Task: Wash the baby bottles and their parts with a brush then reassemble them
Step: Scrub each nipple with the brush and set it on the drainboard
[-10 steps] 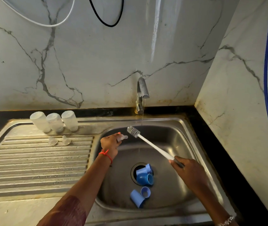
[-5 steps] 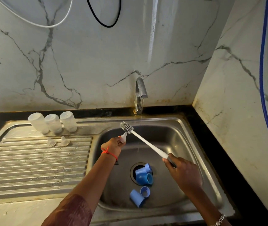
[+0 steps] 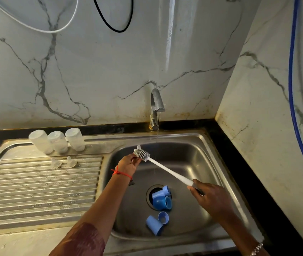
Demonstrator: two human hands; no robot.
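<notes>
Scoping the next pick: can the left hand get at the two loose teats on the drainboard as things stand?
Probably not yet: the left hand is busy, pinching a small clear part against the brush. The way itself looks free, with bare drainboard between it and the two teats.

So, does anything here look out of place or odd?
Only the blue caps: a few lie tipped over the drain and may block it. The left hand pinches a teat at the brush held by the right hand; nothing odd there.
</notes>
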